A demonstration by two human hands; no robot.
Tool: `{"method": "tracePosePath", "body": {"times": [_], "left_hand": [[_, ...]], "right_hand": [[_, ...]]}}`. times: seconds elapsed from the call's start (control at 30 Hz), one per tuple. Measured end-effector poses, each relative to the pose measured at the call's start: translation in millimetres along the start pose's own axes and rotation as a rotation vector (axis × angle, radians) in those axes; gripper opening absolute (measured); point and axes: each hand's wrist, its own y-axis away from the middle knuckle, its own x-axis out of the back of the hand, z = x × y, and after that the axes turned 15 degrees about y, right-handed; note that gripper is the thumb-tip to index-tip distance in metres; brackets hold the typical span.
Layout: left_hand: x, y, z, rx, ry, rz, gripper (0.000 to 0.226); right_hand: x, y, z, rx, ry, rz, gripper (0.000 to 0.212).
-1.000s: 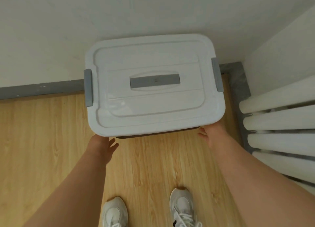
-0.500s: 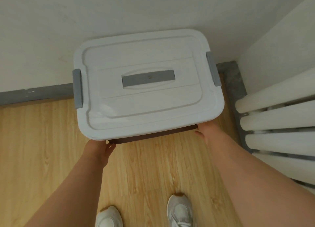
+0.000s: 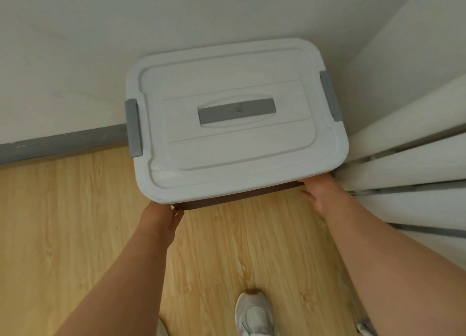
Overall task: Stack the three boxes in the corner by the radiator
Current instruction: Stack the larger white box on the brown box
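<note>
Overhead, both hands' fingers under lidded box [image 3: 237,123], wood floor [image 3: 63,222], radiator [image 3: 413,174] corner

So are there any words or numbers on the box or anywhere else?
None can be read.
White lid: no print or label shows.
Grey handle on the lid: a tiny mark in its middle, too small and blurred to read.
Shoe, wall and radiator: no text shows.
</note>
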Motion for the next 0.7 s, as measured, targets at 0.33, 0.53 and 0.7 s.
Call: {"method": "tracePosePath", "body": {"times": [0.33,0.53,0.7], "left_hand": [[-10,12,0,0.039,-0.051,-0.051,0.042],[-1,46,33,0.057,0.036,-0.016,0.036],[-8,103,69,-0.047,0.063,-0.011,0.026]], "right_hand": [[7,-11,12,-0.006,-0.004,-0.006,0.050],[23,17,5,-0.180,-0.147,0.049,0.035],[46,64,-10,-0.241,-0.489,0.197,0.049]]}}
